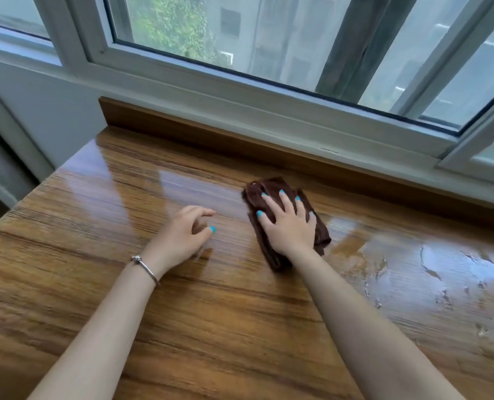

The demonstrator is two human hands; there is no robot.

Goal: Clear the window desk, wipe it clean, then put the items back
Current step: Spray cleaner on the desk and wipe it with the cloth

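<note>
1. Right hand (287,223) is pressing flat on the brown cloth (321,235), fingers spread straight across it, so the cloth is lying folded on the bench (211,327) near the back, just in front of the wooden upstand (211,134) under the window (240,39).
2. Left hand (182,232) is hovering low over or lightly touching the bare wood beside the cloth, fingers loosely curled and holding nothing; whether it is bearing weight I cannot tell.
3. Judging from the wet streaks (442,269) shining to the right, the wiping step is under way and the cleared items are not in view.
4. To do this well, the palm should be keeping even pressure over the whole fold, with strokes overlapping and running along the grain, so no dry bands are being left between passes.
5. The streaks on the right are looking patchy, so that area is probably needing a second, firmer pass.
6. At the back, the cloth's edge should be running right against the upstand, where dust is likely gathering in the corner.
7. The bench's left end (46,180) is dropping off beside the wall, so strokes there should be stopping short or sweeping inward.
8. Open wood is lying on every side of the cloth, giving long, free strokes in both directions.
</note>
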